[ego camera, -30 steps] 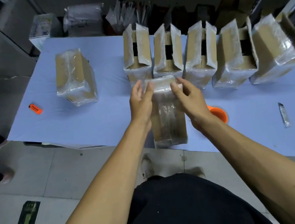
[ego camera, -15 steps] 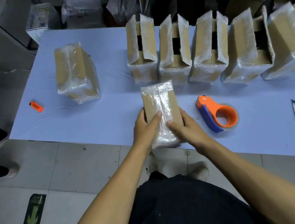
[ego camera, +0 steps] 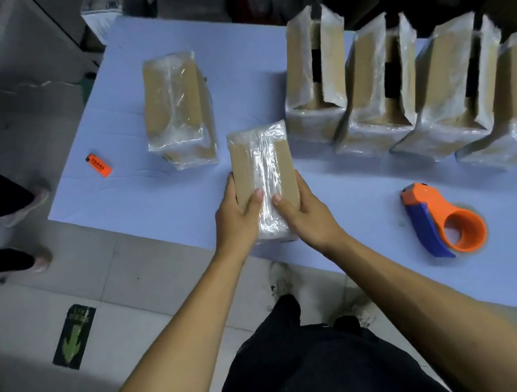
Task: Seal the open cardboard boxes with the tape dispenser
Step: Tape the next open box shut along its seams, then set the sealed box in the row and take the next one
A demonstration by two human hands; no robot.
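Note:
A closed cardboard box (ego camera: 260, 159) with clear tape along its top seam sits near the table's front edge. My left hand (ego camera: 236, 215) grips its left side and my right hand (ego camera: 302, 213) grips its right side, both thumbs lying on the taped top. The orange and blue tape dispenser (ego camera: 443, 219) lies on the table to the right, apart from both hands. Several open boxes (ego camera: 315, 88) with upright flaps stand in a row behind. Another taped box (ego camera: 176, 107) stands at the left.
The light blue table (ego camera: 150, 194) ends just in front of the held box. An orange lighter (ego camera: 99, 165) lies at its left. Another person's legs and shoes (ego camera: 3, 211) stand on the tiled floor at left. Bags and clutter sit beyond the table.
Both hands slid from the far end of the box's top back to its near end and now grip its sides. The view swung left, uncovering the tape dispenser.

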